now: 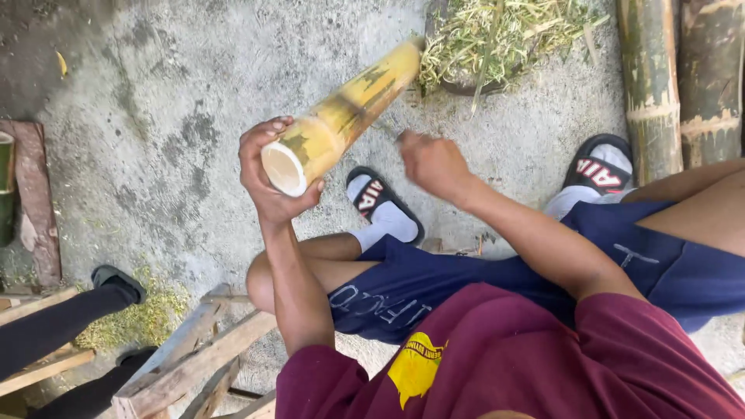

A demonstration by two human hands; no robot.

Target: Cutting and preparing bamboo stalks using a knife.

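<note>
Gripping bamboo tube near its cut end — left hand; right hand fisted, blurred.

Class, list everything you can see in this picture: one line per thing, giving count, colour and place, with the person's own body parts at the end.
bamboo tube: one, yellow with green streaks, hollow, held slanted above the ground at centre
bamboo poles: two, green-brown, upright at top right
shavings pile: one, pale green, top centre
shavings patch: one, pale green, on the ground at lower left
wooden frame: one, weathered grey-brown, bottom left
plank: one, reddish-brown, left edge
concrete ground: grey, stained
another person's legs: two, in black, bottom left
slide sandals: two, black, over white socks
shorts: navy
shirt: maroon
left hand: grip around the tube's near end
right hand: fist closed, blurred, beside the tube
</note>
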